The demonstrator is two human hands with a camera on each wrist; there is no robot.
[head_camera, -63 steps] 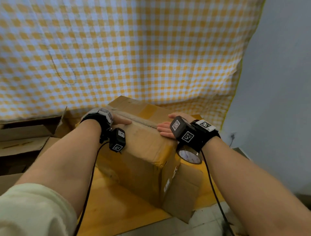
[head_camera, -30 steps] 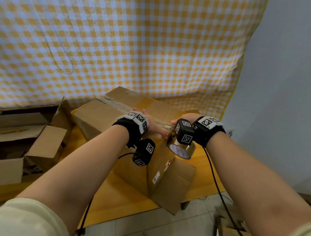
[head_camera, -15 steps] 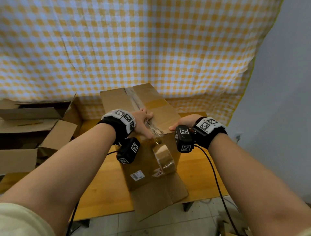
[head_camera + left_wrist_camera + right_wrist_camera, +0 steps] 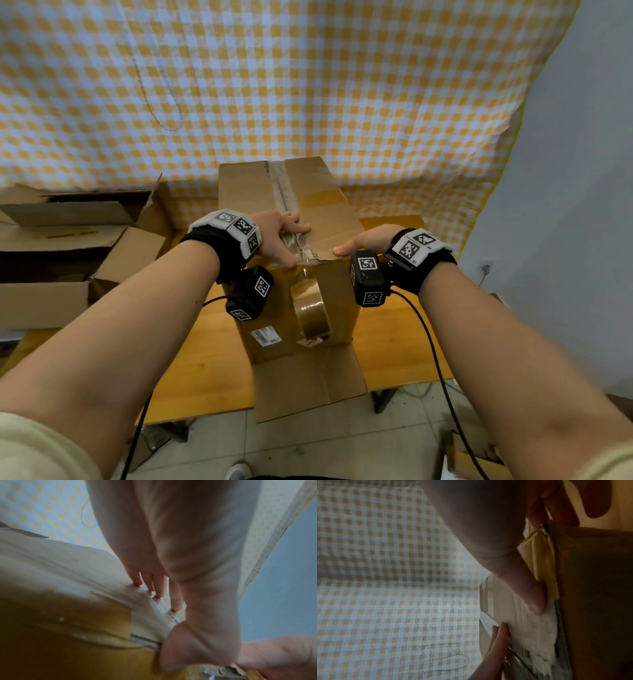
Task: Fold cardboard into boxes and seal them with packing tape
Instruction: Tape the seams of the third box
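Note:
A brown cardboard box (image 4: pixel 318 205) stands on the wooden table (image 4: pixel 205 377), its long side pointing away from me. A taped seam (image 4: pixel 282 192) runs along its top. My left hand (image 4: pixel 281 236) lies on the near end of that seam, fingers (image 4: pixel 161 586) straight and pressing the tape, thumb at the near edge. My right hand (image 4: pixel 363 241) holds the box's near right top corner, thumb (image 4: pixel 532 597) on top, fingers down the side. A brown tape roll (image 4: pixel 310 308) hangs against the near face. A bottom flap (image 4: pixel 308 387) sticks out over the table edge.
Open, unsealed cardboard boxes (image 4: pixel 68 246) stand at the left of the table. A yellow checked cloth (image 4: pixel 308 85) hangs behind, and a grey wall (image 4: pixel 565 171) closes the right side. Tiled floor (image 4: pixel 308 445) lies below the table's front edge.
The box has been turned so that one end faces me and the seam runs away from me. The tape roll now hangs on the near face. My left hand slid to the seam's near end.

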